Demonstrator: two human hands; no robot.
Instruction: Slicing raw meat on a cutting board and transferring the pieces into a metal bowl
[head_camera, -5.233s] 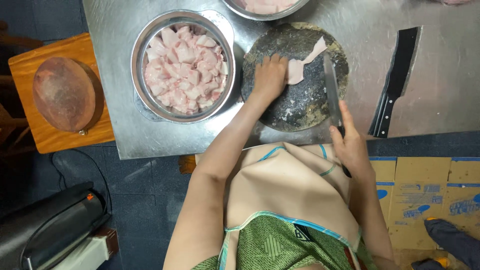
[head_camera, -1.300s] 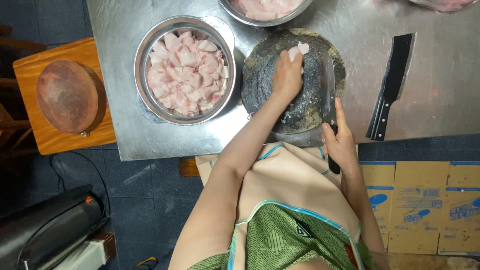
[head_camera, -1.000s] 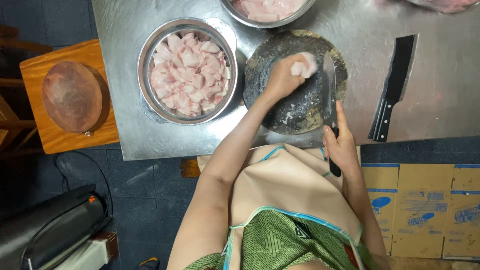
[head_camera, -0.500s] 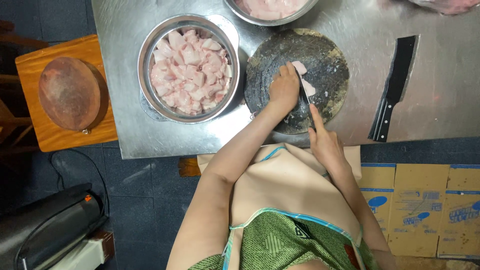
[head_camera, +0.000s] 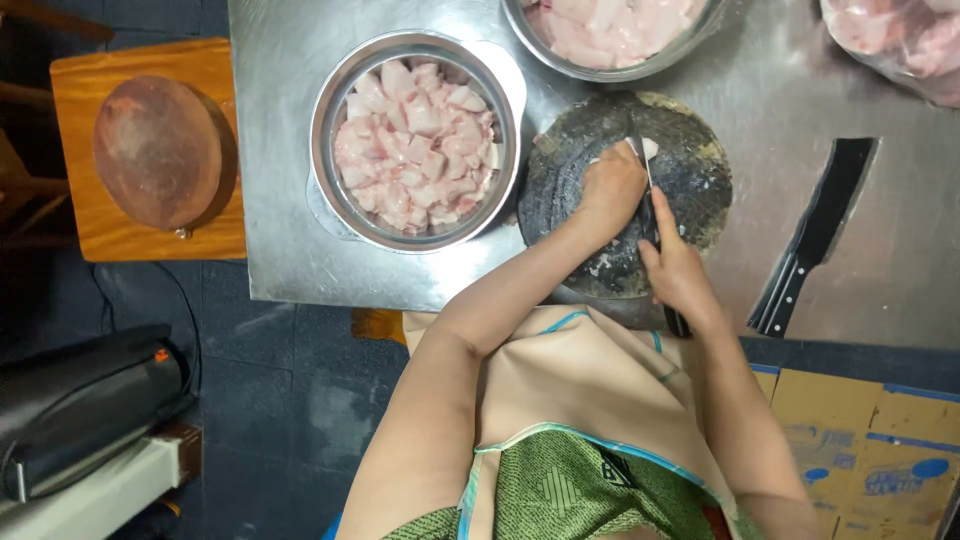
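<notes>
On the round dark chopping block (head_camera: 690, 200) near the front edge of the steel desk (head_camera: 280, 250), the left hand (head_camera: 612, 188) presses down on a pale piece of raw meat (head_camera: 648, 148), its fingers curled together over the piece so that only a small end shows past them. The right hand (head_camera: 678, 275) has its fingers clamped round the handle of a knife (head_camera: 650, 205), the blade standing edge-down on the block just beside the left hand's knuckles and touching the meat.

Judging by what lies around, much of the cutting looks done: the steel bowl (head_camera: 330, 200) to the left of the block is heaped nearly to its rim with small pink cubes (head_camera: 415, 145). More looks left, though. A 2nd steel bowl (head_camera: 560, 60) at the back edge holds larger pale pieces, and a clear bag of meat (head_camera: 900, 45) sits at the back right corner; whether either is cut stock or uncut I cannot tell.

A black-handled cleaver (head_camera: 815, 235) lies unused on the desk, right of the block and well apart from both hands. Off the left edge stands a wooden stool (head_camera: 80, 150) bearing a 2nd, reddish round block (head_camera: 160, 150).
</notes>
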